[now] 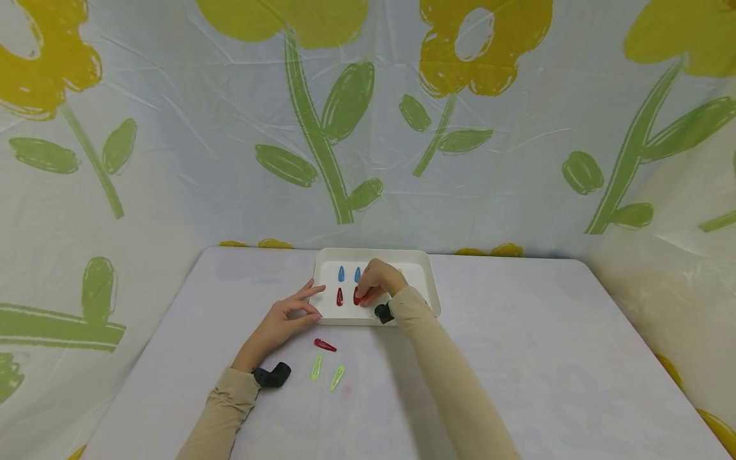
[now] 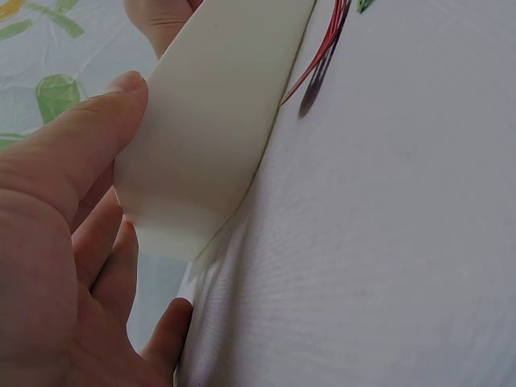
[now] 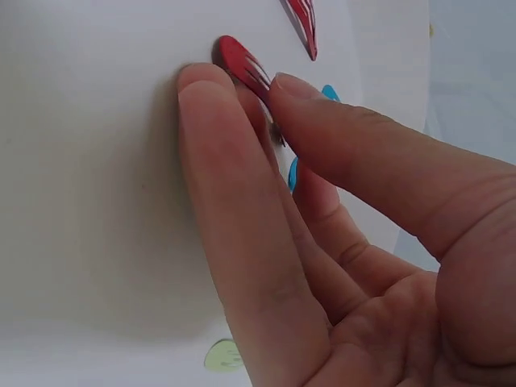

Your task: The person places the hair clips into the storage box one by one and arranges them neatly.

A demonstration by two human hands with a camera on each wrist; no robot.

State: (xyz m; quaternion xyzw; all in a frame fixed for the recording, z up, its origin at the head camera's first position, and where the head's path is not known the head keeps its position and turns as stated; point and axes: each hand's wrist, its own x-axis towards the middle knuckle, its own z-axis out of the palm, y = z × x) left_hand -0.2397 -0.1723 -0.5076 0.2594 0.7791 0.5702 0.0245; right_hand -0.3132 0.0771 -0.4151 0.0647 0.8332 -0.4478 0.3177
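Note:
A white tray (image 1: 422, 271) stands at the table's far edge. Inside it, my right hand (image 1: 379, 281) pinches a red snap hair clip (image 3: 242, 63) between thumb and fingers, the clip's rounded end on the tray floor. Left of it lies another red hair clip (image 1: 340, 296), with two blue hair clips (image 1: 342, 274) behind. A pale green clip (image 3: 223, 355) shows partly past my right hand. My left hand (image 1: 284, 322) holds the tray's front left corner, thumb on the wall (image 2: 193, 121) and the other fingers spread beside it.
On the table in front of the tray lie a red hair clip (image 1: 325, 345) and two light green hair clips (image 1: 317, 367). A flower-printed curtain (image 1: 230, 160) hangs behind the white table (image 1: 506, 358). Each wrist wears a small black camera (image 1: 273, 375).

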